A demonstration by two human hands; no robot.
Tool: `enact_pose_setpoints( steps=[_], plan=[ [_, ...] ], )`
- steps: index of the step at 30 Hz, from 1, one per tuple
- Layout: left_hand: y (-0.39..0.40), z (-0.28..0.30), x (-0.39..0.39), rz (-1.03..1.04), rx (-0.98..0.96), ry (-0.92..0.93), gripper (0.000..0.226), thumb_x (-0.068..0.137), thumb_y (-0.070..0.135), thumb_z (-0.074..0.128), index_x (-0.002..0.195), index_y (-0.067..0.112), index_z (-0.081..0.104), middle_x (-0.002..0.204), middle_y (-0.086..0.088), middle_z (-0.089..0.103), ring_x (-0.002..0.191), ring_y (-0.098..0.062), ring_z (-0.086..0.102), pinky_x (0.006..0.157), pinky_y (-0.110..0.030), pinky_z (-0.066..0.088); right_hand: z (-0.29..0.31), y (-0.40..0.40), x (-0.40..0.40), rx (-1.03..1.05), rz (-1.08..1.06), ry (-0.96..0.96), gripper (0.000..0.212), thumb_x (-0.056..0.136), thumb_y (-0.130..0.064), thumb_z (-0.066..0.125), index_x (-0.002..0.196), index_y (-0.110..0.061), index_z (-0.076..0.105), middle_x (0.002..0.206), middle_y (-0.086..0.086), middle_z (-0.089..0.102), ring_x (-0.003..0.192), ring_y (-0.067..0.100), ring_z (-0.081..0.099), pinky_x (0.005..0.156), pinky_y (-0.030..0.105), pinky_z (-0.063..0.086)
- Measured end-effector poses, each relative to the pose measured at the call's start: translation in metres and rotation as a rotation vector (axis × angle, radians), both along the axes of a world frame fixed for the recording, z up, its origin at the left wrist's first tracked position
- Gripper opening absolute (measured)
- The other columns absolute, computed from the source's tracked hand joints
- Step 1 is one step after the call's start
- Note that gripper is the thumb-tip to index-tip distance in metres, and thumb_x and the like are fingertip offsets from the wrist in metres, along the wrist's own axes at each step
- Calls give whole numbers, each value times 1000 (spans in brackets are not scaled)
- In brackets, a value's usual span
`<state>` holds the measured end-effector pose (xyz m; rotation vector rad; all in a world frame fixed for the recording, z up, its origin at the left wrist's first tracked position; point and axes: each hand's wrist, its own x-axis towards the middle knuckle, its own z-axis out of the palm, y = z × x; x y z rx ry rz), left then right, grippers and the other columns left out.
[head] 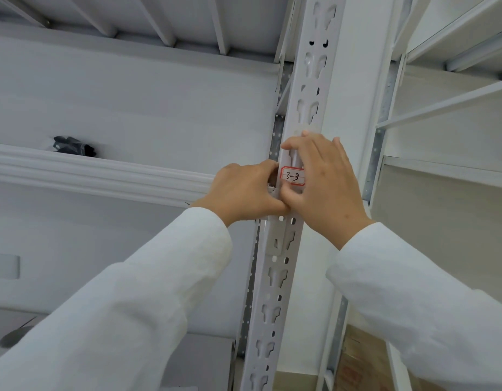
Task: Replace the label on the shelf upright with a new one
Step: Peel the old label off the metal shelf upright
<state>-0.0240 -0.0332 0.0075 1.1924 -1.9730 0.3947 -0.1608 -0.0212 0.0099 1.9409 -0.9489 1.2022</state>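
Note:
A white label (pixel 292 176) with a red border and the handwritten marks "3-3" sits on the grey slotted shelf upright (pixel 281 266), at mid height of the view. My left hand (pixel 241 190) curls against the upright's left edge beside the label, fingers closed. My right hand (pixel 326 187) lies over the upright's right side, its thumb under the label and its fingers above it, touching the label's right part. Whether the label is fully stuck down is hidden by the fingers. Both arms wear white sleeves.
A white shelf beam (pixel 97 176) runs left from the upright, with a dark crumpled object (pixel 75 146) lying on that shelf. More white shelving (pixel 447 105) stands at the right. A brown cardboard box (pixel 360 359) sits low on the right.

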Motion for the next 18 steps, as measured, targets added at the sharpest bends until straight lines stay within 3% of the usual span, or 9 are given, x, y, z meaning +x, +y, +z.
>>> enact_pose_setpoints(
  steps=[6, 12, 15, 18],
  plan=[
    [0, 0, 0, -6, -15, 7, 29, 71, 44, 62, 84, 26, 43, 74, 9, 57, 71, -19, 53, 55, -18, 28, 2, 1, -1, -31, -41, 49, 42, 72, -13, 62, 113, -14, 54, 116, 9, 57, 121, 27, 46, 112, 41, 18],
    [1, 0, -1, 20, -15, -7, 29, 71, 46, 58, 83, 26, 40, 63, 13, 49, 64, -14, 48, 53, -18, 27, 1, -5, -1, -232, -108, 134, 31, 72, -11, 57, 103, -12, 59, 95, 9, 64, 107, 31, 57, 106, 38, 27],
    [2, 1, -1, 22, -12, -25, 30, 72, 46, 58, 86, 27, 40, 71, 12, 55, 65, -14, 49, 54, -18, 27, 1, -8, -1, -314, -111, 150, 26, 74, -8, 52, 99, -10, 60, 90, 10, 65, 102, 31, 60, 103, 34, 28],
    [2, 1, -1, 19, -11, -16, 28, 73, 46, 58, 82, 26, 40, 64, 13, 50, 56, -3, 44, 53, -18, 26, 2, -7, -6, -288, -85, 169, 27, 75, -11, 49, 100, -8, 59, 96, 12, 65, 107, 32, 59, 101, 32, 29]
  ],
)
